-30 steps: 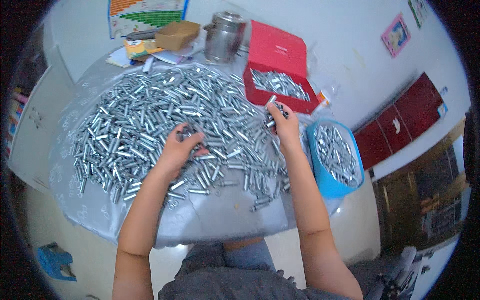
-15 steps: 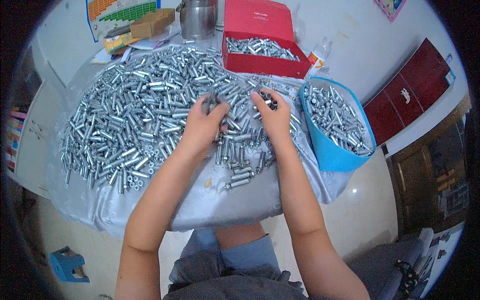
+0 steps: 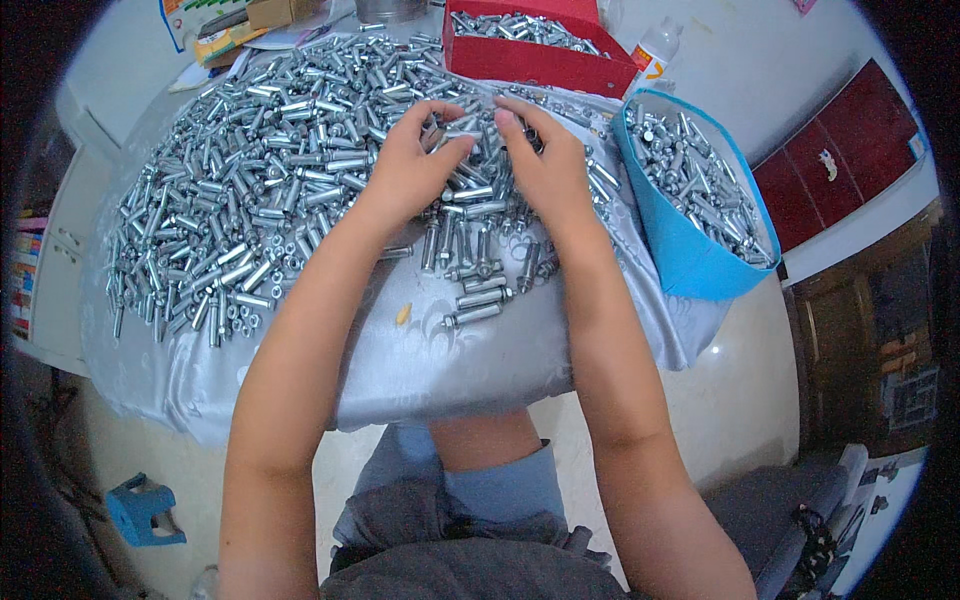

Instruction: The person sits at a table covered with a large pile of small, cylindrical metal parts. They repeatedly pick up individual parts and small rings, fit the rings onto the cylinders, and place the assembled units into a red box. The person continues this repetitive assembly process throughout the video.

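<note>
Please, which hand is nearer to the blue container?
Right. The right hand is left of the blue container; the left hand is farther left, at the metal pieces.

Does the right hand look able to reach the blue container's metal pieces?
Probably yes: the blue container stands open-topped beside the right hand, its metal pieces uncovered, with only its wall and loose pieces between.

Grainy; bent edges, black rim; floor (image 3: 735,390) glare; periphery seemingly soft

Apparently a home, silvery patterned tablecloth (image 3: 480,375), small blue stool (image 3: 133,513), colourful wall chart (image 3: 183,17)
</note>
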A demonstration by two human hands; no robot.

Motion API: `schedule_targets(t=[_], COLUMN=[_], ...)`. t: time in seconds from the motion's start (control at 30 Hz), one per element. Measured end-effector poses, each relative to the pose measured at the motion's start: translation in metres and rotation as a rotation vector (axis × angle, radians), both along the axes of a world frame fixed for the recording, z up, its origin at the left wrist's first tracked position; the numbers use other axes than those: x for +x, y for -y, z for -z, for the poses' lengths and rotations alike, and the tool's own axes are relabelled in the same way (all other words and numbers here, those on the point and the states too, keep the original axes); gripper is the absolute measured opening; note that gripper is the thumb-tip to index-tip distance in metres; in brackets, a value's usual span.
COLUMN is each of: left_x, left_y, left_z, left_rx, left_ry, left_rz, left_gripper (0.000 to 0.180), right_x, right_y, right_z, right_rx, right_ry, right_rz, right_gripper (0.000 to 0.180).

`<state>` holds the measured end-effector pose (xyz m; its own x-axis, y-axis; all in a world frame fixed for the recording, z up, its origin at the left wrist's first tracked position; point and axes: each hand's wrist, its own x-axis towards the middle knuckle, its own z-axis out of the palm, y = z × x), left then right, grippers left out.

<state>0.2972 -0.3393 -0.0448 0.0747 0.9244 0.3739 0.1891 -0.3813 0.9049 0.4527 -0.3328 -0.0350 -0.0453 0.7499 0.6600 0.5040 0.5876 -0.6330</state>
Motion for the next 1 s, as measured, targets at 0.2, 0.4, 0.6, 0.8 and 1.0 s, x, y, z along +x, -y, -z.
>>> schedule_targets(t=[0.2, 0.4, 0.6, 0.8, 1.0], left_x=[0.003, 0.009, 0.0, 0.007, -0.005], left_y=[-0.002, 0.004, -0.019, 0.004, -0.008], left_z=[0.001, -0.003, 0.012, -0.01, -0.008], left_rx=[-0.073, -0.032, 0.128, -0.039, 0.082], left_ry=[0.167, 0.254, 0.073, 0.128, 0.09], left_rz=[0.097, 0.13, 0.084, 0.009, -0.15], left_gripper=[0.039, 0.049, 0.057, 0.096, 0.104], right_x=[0.002, 0.005, 0.007, 0.008, 0.007], right_y=[0.008, 0.006, 0.001, -0.001, -0.001], right_z=[-0.007, -0.005, -0.004, 0.003, -0.002], right_rx=[-0.114, -0.074, -0.049, -0.186, -0.222], right_ry=[0.05, 0.01, -0.006, -0.121, -0.254], right_rz=[0.054, 0.032, 0.005, -0.063, -0.058], right_gripper=[0.042, 0.051, 0.058, 0.069, 0.05])
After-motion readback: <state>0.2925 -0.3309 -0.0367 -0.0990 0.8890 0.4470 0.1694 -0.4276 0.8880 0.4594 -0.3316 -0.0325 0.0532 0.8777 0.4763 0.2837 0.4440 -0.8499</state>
